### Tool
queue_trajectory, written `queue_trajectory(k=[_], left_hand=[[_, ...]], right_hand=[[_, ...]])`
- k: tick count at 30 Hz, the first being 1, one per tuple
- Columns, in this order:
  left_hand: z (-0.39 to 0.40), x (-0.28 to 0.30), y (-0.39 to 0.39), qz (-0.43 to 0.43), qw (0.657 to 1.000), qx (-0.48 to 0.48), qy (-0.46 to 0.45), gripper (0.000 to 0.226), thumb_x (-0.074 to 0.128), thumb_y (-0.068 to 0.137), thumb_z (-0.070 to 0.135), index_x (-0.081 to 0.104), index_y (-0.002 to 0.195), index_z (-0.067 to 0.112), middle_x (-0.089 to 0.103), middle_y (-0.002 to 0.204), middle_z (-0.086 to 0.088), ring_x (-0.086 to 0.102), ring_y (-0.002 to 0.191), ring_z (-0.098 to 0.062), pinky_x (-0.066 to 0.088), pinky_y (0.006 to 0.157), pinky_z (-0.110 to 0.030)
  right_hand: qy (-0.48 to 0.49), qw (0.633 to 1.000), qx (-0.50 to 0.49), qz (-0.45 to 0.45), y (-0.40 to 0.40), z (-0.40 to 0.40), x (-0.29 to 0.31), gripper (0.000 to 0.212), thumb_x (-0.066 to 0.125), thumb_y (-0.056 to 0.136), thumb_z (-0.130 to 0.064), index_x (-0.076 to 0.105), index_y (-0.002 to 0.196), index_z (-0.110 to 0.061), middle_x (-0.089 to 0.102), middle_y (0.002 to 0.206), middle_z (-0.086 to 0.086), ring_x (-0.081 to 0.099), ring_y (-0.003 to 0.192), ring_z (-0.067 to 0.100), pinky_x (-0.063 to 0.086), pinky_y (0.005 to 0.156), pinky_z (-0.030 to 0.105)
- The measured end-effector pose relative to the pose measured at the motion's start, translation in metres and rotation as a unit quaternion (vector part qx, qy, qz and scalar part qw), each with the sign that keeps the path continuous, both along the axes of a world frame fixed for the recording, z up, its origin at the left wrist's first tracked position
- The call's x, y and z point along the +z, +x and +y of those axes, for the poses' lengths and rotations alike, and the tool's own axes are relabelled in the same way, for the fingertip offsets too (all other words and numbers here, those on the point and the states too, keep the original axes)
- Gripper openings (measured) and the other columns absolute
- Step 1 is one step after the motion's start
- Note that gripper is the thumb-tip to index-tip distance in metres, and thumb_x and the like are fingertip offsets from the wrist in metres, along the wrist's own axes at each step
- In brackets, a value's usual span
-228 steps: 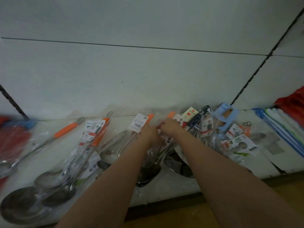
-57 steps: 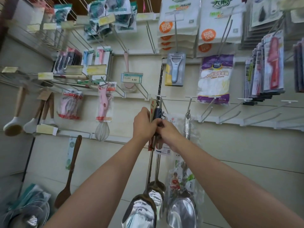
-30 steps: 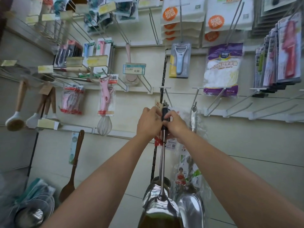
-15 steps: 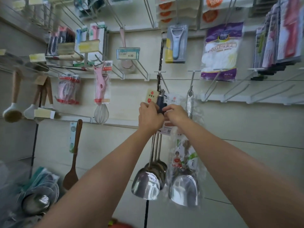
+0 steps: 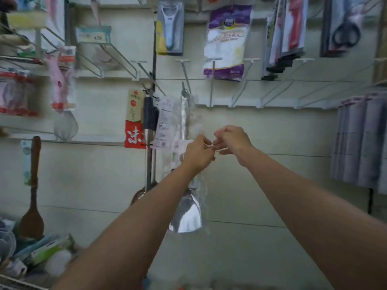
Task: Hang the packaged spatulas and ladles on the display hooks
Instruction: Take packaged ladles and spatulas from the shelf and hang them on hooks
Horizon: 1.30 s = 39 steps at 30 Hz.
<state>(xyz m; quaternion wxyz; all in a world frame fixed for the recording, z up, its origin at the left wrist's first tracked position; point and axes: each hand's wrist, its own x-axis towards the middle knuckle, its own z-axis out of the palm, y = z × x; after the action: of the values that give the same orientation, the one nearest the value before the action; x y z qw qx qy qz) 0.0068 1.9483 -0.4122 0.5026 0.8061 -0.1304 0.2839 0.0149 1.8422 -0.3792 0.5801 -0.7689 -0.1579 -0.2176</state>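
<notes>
A bunch of steel ladles [image 5: 149, 122] with a dark handle and red and white tags hangs on a display hook [image 5: 146, 70]. To its right a packaged steel spatula [image 5: 185, 216] in clear plastic hangs on the neighbouring hook [image 5: 185, 72]. My left hand [image 5: 198, 153] is in front of the spatula's package, fingers curled. My right hand [image 5: 232, 141] is just to its right, fingers curled too, and the fingertips of both hands nearly meet. Blur hides whether anything small sits between them.
Several bare hooks [image 5: 245, 84] stick out to the right. A peeler pack [image 5: 170, 28] and a purple-and-white bag [image 5: 226, 40] hang above. A wooden spatula [image 5: 32, 195] hangs lower left, over packaged goods [image 5: 41, 252]. Grey packs [image 5: 360, 139] hang at the right.
Both hands have let go of the ladle handles and dropped down and to the right. The ladles now hang on the hook by themselves.
</notes>
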Motion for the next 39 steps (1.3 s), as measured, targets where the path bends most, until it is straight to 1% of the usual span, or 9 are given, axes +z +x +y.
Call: queue_trajectory(k=[2, 4, 13, 17, 20, 25, 32, 35, 39], left_hand=[[-0.014, -0.018, 0.009, 0.022, 1.0, -0.015, -0.01, 0.009, 0.05, 0.088, 0.01, 0.05, 0.098, 0.011, 0.067, 0.101, -0.018, 0.067, 0.09, -0.031, 0.053, 0.086, -0.046], [-0.029, -0.036, 0.019, 0.035, 0.999, -0.014, 0.009, 0.01, 0.049, 0.087, 0.011, 0.054, 0.095, 0.012, 0.065, 0.104, -0.015, 0.064, 0.098, -0.03, 0.051, 0.09, -0.046], [-0.066, -0.109, 0.045, 0.108, 0.992, -0.011, 0.057, 0.023, 0.051, 0.09, 0.013, 0.058, 0.111, 0.005, 0.063, 0.111, -0.014, 0.058, 0.107, -0.03, 0.048, 0.094, -0.038], [-0.074, -0.144, 0.052, 0.138, 0.988, -0.009, 0.068, 0.023, 0.051, 0.09, 0.013, 0.058, 0.11, 0.005, 0.064, 0.111, -0.014, 0.058, 0.108, -0.03, 0.046, 0.093, -0.035], [-0.074, -0.172, 0.056, 0.169, 0.984, -0.009, 0.061, 0.022, 0.052, 0.09, 0.015, 0.058, 0.11, 0.006, 0.063, 0.112, -0.012, 0.058, 0.106, -0.026, 0.043, 0.085, -0.029], [-0.064, -0.224, 0.068, 0.225, 0.973, -0.002, 0.048, 0.018, 0.054, 0.09, 0.017, 0.059, 0.104, 0.007, 0.062, 0.112, -0.013, 0.058, 0.106, -0.028, 0.048, 0.093, -0.038], [-0.055, -0.282, 0.096, 0.277, 0.958, -0.003, 0.068, 0.012, 0.055, 0.09, 0.021, 0.058, 0.097, 0.012, 0.063, 0.112, -0.011, 0.058, 0.106, -0.026, 0.046, 0.09, -0.034], [-0.055, -0.314, 0.112, 0.298, 0.952, -0.006, 0.071, 0.018, 0.055, 0.09, 0.022, 0.059, 0.102, 0.009, 0.064, 0.111, -0.011, 0.059, 0.105, -0.026, 0.046, 0.092, -0.036], [-0.053, -0.348, 0.128, 0.335, 0.938, -0.007, 0.088, 0.024, 0.056, 0.09, 0.023, 0.06, 0.108, 0.007, 0.064, 0.111, -0.012, 0.058, 0.106, -0.027, 0.045, 0.091, -0.035]], right_hand=[[-0.018, 0.999, 0.005, 0.034, 0.005, -0.019, -0.017, 0.007, 0.053, 0.091, -0.016, 0.057, 0.086, -0.011, 0.063, 0.078, 0.008, 0.061, 0.066, 0.018, 0.052, 0.06, 0.027], [-0.029, 0.997, 0.009, 0.068, 0.011, -0.037, -0.035, 0.011, 0.053, 0.092, -0.02, 0.055, 0.096, -0.01, 0.061, 0.082, 0.006, 0.059, 0.068, 0.016, 0.05, 0.063, 0.027], [-0.04, 0.988, -0.008, 0.149, 0.039, -0.081, -0.119, 0.019, 0.053, 0.093, -0.026, 0.055, 0.105, -0.011, 0.062, 0.098, 0.008, 0.062, 0.086, 0.02, 0.051, 0.08, 0.033], [-0.028, 0.982, -0.014, 0.184, 0.049, -0.087, -0.159, 0.019, 0.052, 0.093, -0.027, 0.055, 0.103, -0.012, 0.063, 0.1, 0.007, 0.062, 0.086, 0.019, 0.049, 0.08, 0.032], [-0.017, 0.977, -0.009, 0.214, 0.055, -0.087, -0.193, 0.018, 0.052, 0.093, -0.027, 0.055, 0.101, -0.011, 0.063, 0.098, 0.007, 0.062, 0.086, 0.018, 0.049, 0.079, 0.032], [-0.002, 0.961, 0.009, 0.275, 0.067, -0.082, -0.253, 0.018, 0.053, 0.093, -0.027, 0.055, 0.101, -0.012, 0.061, 0.095, 0.006, 0.06, 0.081, 0.017, 0.048, 0.078, 0.032], [-0.006, 0.946, 0.011, 0.324, 0.099, -0.079, -0.305, 0.022, 0.053, 0.093, -0.028, 0.055, 0.106, -0.009, 0.061, 0.096, 0.007, 0.061, 0.082, 0.018, 0.049, 0.077, 0.032], [-0.007, 0.939, 0.012, 0.345, 0.116, -0.076, -0.329, 0.025, 0.054, 0.093, -0.027, 0.056, 0.108, -0.007, 0.061, 0.095, 0.008, 0.061, 0.076, 0.016, 0.05, 0.07, 0.029], [-0.006, 0.922, 0.01, 0.386, 0.133, -0.071, -0.363, 0.028, 0.054, 0.093, -0.027, 0.056, 0.112, -0.006, 0.061, 0.095, 0.007, 0.06, 0.077, 0.016, 0.049, 0.067, 0.027]])
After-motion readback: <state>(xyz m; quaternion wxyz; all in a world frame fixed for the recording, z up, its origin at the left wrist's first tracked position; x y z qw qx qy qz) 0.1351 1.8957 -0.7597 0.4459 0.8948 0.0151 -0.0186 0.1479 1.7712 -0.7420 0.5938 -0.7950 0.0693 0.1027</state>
